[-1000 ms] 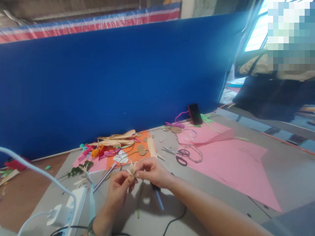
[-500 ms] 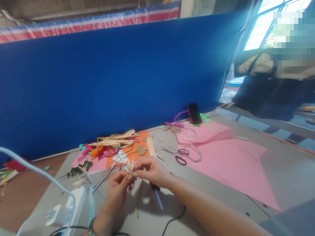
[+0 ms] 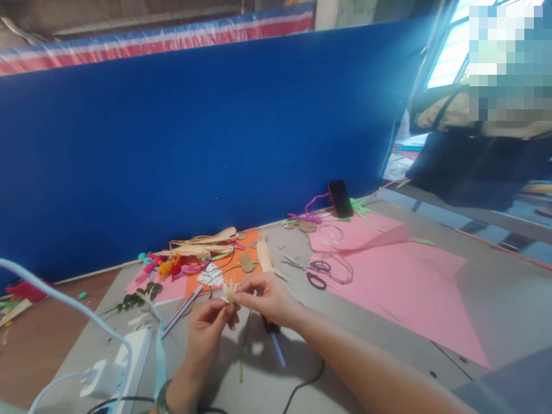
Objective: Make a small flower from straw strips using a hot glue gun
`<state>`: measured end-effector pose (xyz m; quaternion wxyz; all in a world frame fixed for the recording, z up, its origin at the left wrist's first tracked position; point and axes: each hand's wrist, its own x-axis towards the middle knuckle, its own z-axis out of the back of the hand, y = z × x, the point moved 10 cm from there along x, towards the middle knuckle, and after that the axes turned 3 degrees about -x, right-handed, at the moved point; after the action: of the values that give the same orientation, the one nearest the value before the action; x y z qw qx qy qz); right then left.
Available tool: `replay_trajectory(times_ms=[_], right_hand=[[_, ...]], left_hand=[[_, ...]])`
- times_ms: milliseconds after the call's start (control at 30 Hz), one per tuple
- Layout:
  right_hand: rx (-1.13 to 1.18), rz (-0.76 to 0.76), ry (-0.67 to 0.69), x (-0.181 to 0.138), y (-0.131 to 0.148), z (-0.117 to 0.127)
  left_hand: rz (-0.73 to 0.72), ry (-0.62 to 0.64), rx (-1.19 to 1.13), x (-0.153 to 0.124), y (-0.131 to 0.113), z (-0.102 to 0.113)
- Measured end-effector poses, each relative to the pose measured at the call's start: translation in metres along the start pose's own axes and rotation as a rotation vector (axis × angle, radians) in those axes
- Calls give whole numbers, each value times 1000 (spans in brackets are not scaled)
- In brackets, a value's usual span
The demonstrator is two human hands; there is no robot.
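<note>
Both of my hands meet over the grey table (image 3: 366, 345) and pinch a small pale straw flower (image 3: 229, 289) between them. My left hand (image 3: 206, 330) grips it from below with thumb and fingers closed. From the right, my right hand (image 3: 266, 297) pinches its petals. A thin green stem (image 3: 244, 351) hangs down from the flower toward the table. Under my right hand lies a glue gun, mostly hidden, with its clear stick (image 3: 276, 348) and black cord (image 3: 306, 385) showing.
Scissors (image 3: 314, 272) lie on a large pink sheet (image 3: 401, 282). Behind my hands are an orange sheet (image 3: 224, 265) with straw strips (image 3: 207, 241) and coloured pipe cleaners (image 3: 166, 265). A phone (image 3: 340, 199) leans on the blue partition (image 3: 207, 138). A white power strip (image 3: 129, 359) sits at left. Another person stands far right.
My hands have lifted the flower slightly and turned it a little; the pinch is the same. Nothing on the table has moved.
</note>
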<state>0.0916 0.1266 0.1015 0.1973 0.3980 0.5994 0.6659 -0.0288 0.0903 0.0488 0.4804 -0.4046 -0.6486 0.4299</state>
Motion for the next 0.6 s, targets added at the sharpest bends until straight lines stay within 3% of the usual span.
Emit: replay_trajectory(times_ms=[233, 600], right_hand=[[-52, 32, -7, -1, 3, -2], [-262, 49, -182, -4, -6, 11]], left_hand=[[-48, -54, 80, -1, -4, 5], [-111, -106, 180, -6, -19, 5]])
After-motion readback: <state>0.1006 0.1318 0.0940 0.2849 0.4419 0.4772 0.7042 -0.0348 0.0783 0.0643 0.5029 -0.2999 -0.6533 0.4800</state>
